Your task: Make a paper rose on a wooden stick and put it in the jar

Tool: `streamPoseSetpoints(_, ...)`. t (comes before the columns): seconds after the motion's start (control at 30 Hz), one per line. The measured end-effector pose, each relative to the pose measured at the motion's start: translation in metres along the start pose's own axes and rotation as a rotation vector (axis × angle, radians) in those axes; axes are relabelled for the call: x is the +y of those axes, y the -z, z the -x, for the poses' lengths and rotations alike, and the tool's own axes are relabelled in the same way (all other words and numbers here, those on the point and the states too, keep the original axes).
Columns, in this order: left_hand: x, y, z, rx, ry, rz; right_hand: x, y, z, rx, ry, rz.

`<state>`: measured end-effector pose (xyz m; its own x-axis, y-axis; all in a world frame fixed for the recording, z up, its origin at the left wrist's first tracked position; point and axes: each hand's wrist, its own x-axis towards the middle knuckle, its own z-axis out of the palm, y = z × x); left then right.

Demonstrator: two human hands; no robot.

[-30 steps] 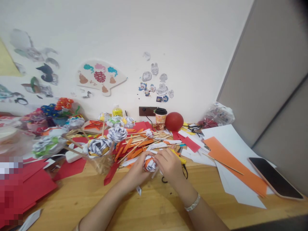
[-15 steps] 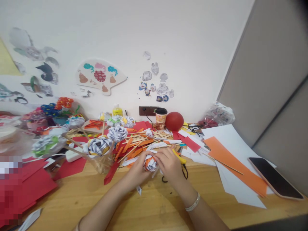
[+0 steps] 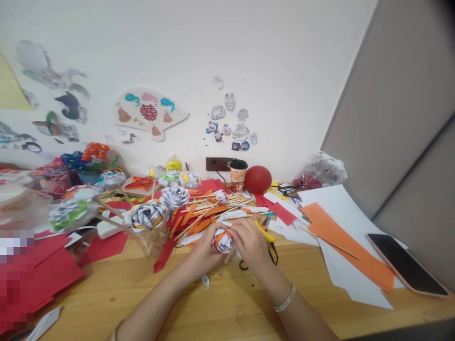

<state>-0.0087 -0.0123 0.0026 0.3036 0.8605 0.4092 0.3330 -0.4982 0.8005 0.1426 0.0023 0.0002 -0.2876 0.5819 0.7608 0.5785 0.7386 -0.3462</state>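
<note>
A paper flower [image 3: 223, 241] with white and orange petals sits between my two hands, just above the table's front part. My left hand [image 3: 206, 248] is closed around its left side. The fingers of my right hand [image 3: 250, 242] press against its right edge, pinching at the petals. A narrow white strip [image 3: 228, 258] sticks out below the flower near my right fingers. Behind my right hand lies a yellow tool [image 3: 265, 232] with a black cord, partly hidden. A small white paper scrap [image 3: 205, 281] lies on the wood under my left wrist.
Finished paper roses [image 3: 147, 214] stand in a wrapped cup [image 3: 152, 240] at the left. Wooden sticks [image 3: 209, 204] and orange strips are heaped behind my hands. A lidded paper cup [image 3: 238, 177], a red balloon [image 3: 258, 179], orange paper [image 3: 346, 244] and a phone [image 3: 405, 263] lie farther right.
</note>
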Motion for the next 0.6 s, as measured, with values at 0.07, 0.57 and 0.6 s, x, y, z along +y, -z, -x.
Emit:
streamPoseSetpoints(0.07, 0.0, 0.001, 0.0, -0.004, 0.012, 0.011, -0.002, 0.002, -0.001, 0.001, -0.035, -0.062)
streamPoseSetpoints(0.57, 0.01, 0.003, 0.002, -0.032, 0.058, 0.022, 0.003, -0.006, -0.003, -0.083, -0.484, -0.759)
streamPoseSetpoints(0.6, 0.009, 0.003, 0.002, -0.039, 0.063, 0.028, 0.003, -0.007, -0.003, -0.083, -0.504, -0.774)
